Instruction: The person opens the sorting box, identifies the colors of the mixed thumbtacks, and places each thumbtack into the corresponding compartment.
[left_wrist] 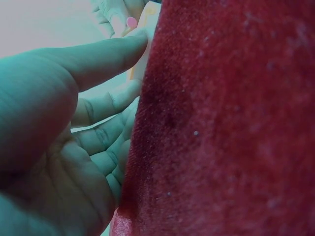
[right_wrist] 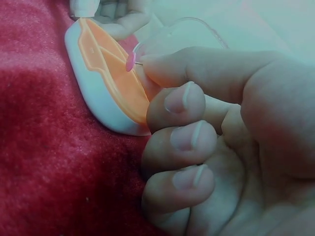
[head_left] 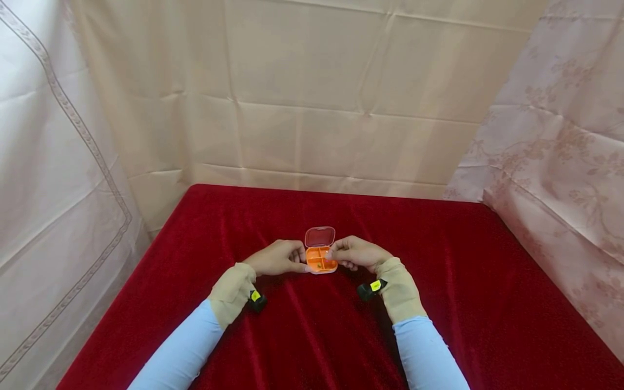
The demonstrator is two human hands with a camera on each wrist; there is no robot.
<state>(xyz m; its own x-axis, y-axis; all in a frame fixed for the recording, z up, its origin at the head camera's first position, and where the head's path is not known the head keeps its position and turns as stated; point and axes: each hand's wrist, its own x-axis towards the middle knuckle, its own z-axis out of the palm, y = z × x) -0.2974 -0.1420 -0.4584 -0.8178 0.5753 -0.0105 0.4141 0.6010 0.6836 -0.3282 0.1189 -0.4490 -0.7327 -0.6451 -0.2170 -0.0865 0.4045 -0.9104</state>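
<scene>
A small pill box (head_left: 324,271) with a white outside and an orange divided inside sits on the red cloth, its clear lid (head_left: 320,235) raised at the back. My left hand (head_left: 281,257) grips the box's left side, thumb toward the front. At the box's right, my right hand (head_left: 358,253) pinches a thumbtack with a pink head (right_wrist: 130,61) between thumb and index finger. Its metal pin points toward the fingertips, and it is over the compartments. The other right fingers are curled beside the box. Something small and dark lies in the front left compartment, too small to identify.
A red velvet cloth (head_left: 234,216) covers the table. Beige curtain fabric (head_left: 312,135) hangs behind it, with patterned pale cloths at the left and right. Each wrist wears a beige band with a small black device (head_left: 365,291).
</scene>
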